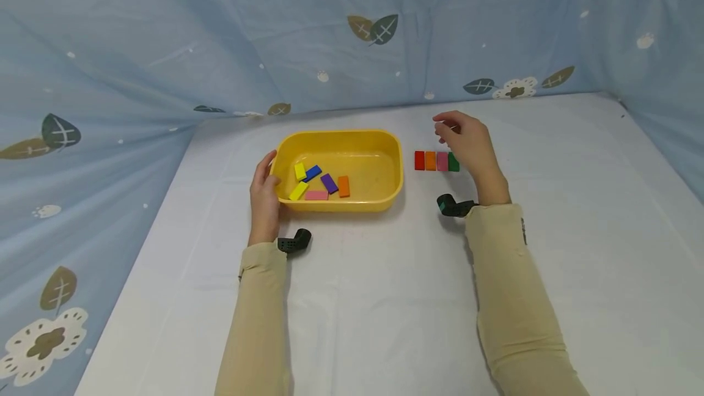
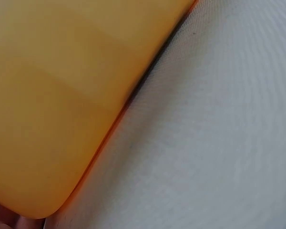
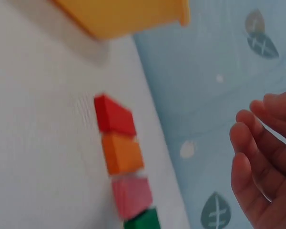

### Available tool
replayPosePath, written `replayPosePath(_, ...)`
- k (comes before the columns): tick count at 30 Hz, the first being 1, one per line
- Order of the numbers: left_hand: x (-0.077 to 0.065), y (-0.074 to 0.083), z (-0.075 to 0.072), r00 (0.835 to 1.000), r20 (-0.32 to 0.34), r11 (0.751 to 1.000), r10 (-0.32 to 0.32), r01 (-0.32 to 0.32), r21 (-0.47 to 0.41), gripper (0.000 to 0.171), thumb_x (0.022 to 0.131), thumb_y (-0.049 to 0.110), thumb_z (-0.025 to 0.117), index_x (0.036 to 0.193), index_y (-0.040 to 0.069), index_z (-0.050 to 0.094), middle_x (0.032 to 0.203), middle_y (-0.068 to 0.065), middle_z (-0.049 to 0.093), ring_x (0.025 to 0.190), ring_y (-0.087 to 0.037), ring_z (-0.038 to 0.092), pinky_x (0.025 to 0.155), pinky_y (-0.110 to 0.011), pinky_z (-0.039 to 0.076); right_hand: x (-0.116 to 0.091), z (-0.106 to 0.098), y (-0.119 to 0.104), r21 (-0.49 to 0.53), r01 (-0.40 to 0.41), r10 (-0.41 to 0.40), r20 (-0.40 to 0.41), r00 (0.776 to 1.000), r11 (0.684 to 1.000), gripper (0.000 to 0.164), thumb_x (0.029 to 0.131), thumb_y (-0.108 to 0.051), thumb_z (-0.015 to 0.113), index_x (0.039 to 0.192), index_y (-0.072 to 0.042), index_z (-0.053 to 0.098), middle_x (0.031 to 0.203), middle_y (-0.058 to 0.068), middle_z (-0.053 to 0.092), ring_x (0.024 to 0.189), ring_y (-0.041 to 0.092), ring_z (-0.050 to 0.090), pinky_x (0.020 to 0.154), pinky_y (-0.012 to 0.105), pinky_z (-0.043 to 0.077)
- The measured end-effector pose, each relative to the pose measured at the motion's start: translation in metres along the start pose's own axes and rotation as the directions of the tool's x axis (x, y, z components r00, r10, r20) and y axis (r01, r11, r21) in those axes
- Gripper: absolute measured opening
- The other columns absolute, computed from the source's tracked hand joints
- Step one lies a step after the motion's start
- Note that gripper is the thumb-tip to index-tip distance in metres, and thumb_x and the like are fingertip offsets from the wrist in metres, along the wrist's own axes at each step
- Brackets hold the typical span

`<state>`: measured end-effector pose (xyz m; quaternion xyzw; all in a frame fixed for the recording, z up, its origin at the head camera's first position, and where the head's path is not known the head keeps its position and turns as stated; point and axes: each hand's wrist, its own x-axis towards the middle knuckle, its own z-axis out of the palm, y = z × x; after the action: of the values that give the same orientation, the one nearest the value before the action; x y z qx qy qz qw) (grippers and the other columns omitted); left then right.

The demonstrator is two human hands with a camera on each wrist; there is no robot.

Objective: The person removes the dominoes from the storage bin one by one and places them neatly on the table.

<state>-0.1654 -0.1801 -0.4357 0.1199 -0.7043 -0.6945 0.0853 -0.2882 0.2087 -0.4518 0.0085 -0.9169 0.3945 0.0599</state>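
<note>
A yellow plastic tub [image 1: 371, 170] stands on the table, with several small coloured blocks lying loose towards its left side. My left hand [image 1: 265, 197] holds the tub's left end, and in the left wrist view its fingers [image 2: 26, 223] show at the tub's lower corner. To the right of the tub, a red block [image 1: 420, 161], an orange block [image 1: 431, 161], a pink block [image 1: 442, 161] and a green block [image 1: 453, 162] form a row. My right hand [image 1: 467, 142] hovers by the green end of that row, fingers loosely bent, nothing in them.
Inside the tub are yellow blocks [image 1: 299, 190], a blue block [image 1: 312, 173], a purple block [image 1: 329, 183], a pink block [image 1: 316, 195] and an orange block [image 1: 343, 186]. White cloth covers the table [image 1: 374, 298]. A blue patterned curtain [image 1: 308, 29] hangs behind it.
</note>
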Motion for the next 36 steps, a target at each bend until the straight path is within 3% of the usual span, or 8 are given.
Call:
replayPosePath(6,0.0,-0.001,0.001,1.0,0.0,1.0,0.001,-0.001,-0.01,0.051,0.086,0.009,0.031,0.129,0.034,0.044,0.133,0.007,0.038,0.116,-0.015,0.039,0.098,-0.031,0.034,-0.042,-0.02,-0.086,0.091,0.034,-0.047,0.143,0.989,0.995,0.042,0.088,-0.046,0.046,0.124,-0.026,0.052,0.109,0.002,0.056,0.095,0.021,0.052,0.071,0.036,0.048)
replayPosePath(8,0.0,-0.001,0.001,1.0,0.001,1.0,0.002,-0.002,-0.014,0.051,0.086,0.008,0.031,0.129,0.034,0.044,0.133,0.007,0.038,0.117,-0.015,0.039,0.098,-0.031,0.034,-0.051,-0.025,-0.106,0.092,0.047,-0.063,0.19,0.98,0.995,0.042,0.088,-0.043,0.047,0.125,-0.023,0.051,0.113,0.003,0.055,0.098,0.021,0.051,0.082,0.037,0.045)
replayPosePath(10,0.0,-0.001,0.001,1.0,0.0,1.0,0.008,-0.008,0.002,0.051,0.086,0.009,0.031,0.129,0.035,0.044,0.133,0.008,0.038,0.117,-0.015,0.039,0.098,-0.031,0.034,-0.056,-0.025,-0.118,0.069,0.067,-0.081,0.218,0.973,0.995,0.041,0.089,-0.041,0.047,0.126,-0.022,0.05,0.114,0.002,0.053,0.1,0.02,0.05,0.084,0.036,0.045)
replayPosePath(14,0.0,0.0,0.001,1.0,-0.011,0.999,0.007,-0.007,0.033,0.051,0.086,0.01,0.031,0.128,0.037,0.044,0.133,0.009,0.038,0.118,-0.014,0.038,0.099,-0.031,0.033,-0.06,-0.016,-0.133,0.018,0.173,-0.171,0.249,0.953,0.985,0.039,0.089,-0.038,0.048,0.124,-0.02,0.051,0.112,-0.001,0.053,0.098,0.017,0.049,0.08,0.034,0.046)
replayPosePath(19,0.001,0.001,0.003,1.0,-0.019,0.999,0.003,-0.002,0.036,0.052,0.086,0.009,0.031,0.128,0.037,0.044,0.132,0.008,0.039,0.117,-0.014,0.039,0.098,-0.031,0.034,-0.065,0.001,-0.15,0.012,0.279,-0.269,0.311,0.912,0.96,0.035,0.089,-0.03,0.052,0.121,-0.016,0.053,0.11,-0.002,0.052,0.093,0.015,0.05,0.076,0.031,0.047)
replayPosePath(23,0.001,-0.001,0.004,1.0,-0.022,1.0,0.009,-0.008,0.028,0.052,0.085,0.009,0.031,0.128,0.036,0.044,0.132,0.007,0.04,0.116,-0.014,0.04,0.098,-0.03,0.034,-0.071,0.016,-0.16,-0.015,0.315,-0.288,0.363,0.886,0.949,0.035,0.088,-0.029,0.053,0.12,-0.015,0.053,0.112,-0.001,0.05,0.09,0.013,0.05,0.076,0.029,0.045)
replayPosePath(32,0.001,-0.002,0.003,1.0,-0.015,0.999,0.009,-0.009,0.052,0.052,0.086,0.01,0.032,0.128,0.037,0.043,0.133,0.011,0.038,0.118,-0.013,0.038,0.099,-0.03,0.033,-0.087,0.049,-0.173,-0.105,0.457,-0.352,0.497,0.793,0.883,0.043,0.089,-0.029,0.053,0.127,-0.013,0.048,0.131,0.004,0.041,0.1,0.016,0.054,0.088,0.033,0.042)
replayPosePath(36,-0.001,0.0,0.002,1.0,-0.013,0.998,0.006,-0.005,0.055,0.052,0.086,0.01,0.031,0.129,0.036,0.043,0.135,0.011,0.037,0.12,-0.013,0.036,0.1,-0.031,0.032,-0.095,0.062,-0.177,-0.139,0.482,-0.344,0.536,0.771,0.865,0.043,0.088,-0.031,0.053,0.128,-0.016,0.048,0.134,0.004,0.038,0.095,0.013,0.056,0.085,0.029,0.044)
